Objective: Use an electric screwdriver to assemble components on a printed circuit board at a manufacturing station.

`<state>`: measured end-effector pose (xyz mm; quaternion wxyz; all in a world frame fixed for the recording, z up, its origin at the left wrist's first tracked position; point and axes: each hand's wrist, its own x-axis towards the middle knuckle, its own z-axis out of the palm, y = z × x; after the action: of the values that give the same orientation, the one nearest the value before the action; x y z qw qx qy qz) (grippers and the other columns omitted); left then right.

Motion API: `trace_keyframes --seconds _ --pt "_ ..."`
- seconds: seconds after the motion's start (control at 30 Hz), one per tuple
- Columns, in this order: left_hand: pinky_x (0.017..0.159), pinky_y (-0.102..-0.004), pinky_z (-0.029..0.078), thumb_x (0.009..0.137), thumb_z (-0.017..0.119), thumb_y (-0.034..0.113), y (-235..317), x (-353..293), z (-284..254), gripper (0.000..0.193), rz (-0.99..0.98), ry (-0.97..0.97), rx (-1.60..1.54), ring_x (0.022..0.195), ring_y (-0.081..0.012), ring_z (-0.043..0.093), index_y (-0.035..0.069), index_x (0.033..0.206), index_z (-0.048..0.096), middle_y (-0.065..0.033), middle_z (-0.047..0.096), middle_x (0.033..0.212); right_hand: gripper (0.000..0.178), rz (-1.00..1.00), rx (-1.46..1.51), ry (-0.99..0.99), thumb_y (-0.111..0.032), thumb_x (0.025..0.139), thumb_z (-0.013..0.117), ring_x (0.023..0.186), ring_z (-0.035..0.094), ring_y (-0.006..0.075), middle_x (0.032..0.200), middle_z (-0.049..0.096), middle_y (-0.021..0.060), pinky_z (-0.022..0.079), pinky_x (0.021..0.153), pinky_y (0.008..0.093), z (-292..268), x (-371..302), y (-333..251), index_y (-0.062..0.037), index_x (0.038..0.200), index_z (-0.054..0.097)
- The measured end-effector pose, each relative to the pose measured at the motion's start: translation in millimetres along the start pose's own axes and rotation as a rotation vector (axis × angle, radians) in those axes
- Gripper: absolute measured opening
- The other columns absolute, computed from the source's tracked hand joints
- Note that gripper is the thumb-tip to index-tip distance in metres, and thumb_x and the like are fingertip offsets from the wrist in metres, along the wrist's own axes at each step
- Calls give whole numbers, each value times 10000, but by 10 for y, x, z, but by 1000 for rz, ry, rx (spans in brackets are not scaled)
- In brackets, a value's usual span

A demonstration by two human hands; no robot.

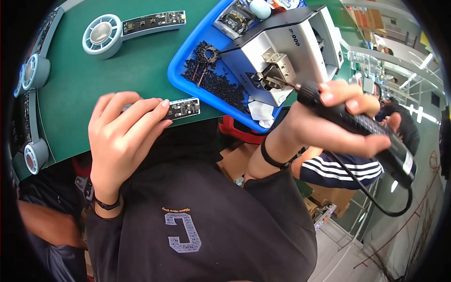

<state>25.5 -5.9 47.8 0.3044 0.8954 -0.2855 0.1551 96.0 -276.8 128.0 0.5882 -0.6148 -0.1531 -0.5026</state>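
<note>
Clearly, a smooth green worktop (pixel 68 127) spreads beside a cluttered room (pixel 427 136); along its near edge the half-curled left hand (pixel 117 129) pinches a slim circuit-board piece (pixel 184 109) between fingers and thumb; the right hand (pixel 324 131) closes round a knurled black screwdriver (pixel 361 126), pointed toward an angular silver metal machine (pixel 300 54); a blue plastic tray (pixel 175 66) at that edge holds heaped black screws (pixel 223 91).
</note>
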Motion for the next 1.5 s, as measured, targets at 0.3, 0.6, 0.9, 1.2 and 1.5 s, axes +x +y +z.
trace_keyframes --seconds 0.3,0.6,0.9,1.2,1.5 --pt "832 -385 552 699 989 183 -4 -182 -28 518 -96 99 142 1061 -262 691 75 1166 794 -63 755 1206 506 44 17 -213 -545 1149 387 425 485 181 727 511 64 474 403 321 40 -163 163 -90 1364 444" --pt "804 -359 614 693 1014 65 -79 -382 325 700 -351 503 -450 970 -276 741 39 1310 685 -137 751 1099 596 137 134 -154 -603 1132 402 427 452 172 753 498 51 423 407 315 286 -312 -222 -46 1310 516" --pt "717 -368 590 719 988 116 -140 -407 324 578 -314 465 -492 867 -258 727 77 1223 708 -89 741 1024 769 160 506 -369 -677 1130 327 403 436 183 775 477 84 400 370 341 949 -1027 -560 -23 1528 401" --pt "681 -382 564 713 974 158 -164 -409 324 517 -314 476 -493 839 -268 701 102 1163 725 -62 724 1004 795 353 591 -288 -739 1041 511 588 607 300 840 570 162 545 591 405 1050 -1230 -530 27 1239 429" --pt "659 -374 553 715 971 169 -172 -412 311 482 -313 474 -474 818 -260 695 115 1130 732 -57 720 1007 759 255 462 -245 -716 1101 377 448 482 219 815 497 106 438 404 346 1088 -1227 -523 -80 1510 439"
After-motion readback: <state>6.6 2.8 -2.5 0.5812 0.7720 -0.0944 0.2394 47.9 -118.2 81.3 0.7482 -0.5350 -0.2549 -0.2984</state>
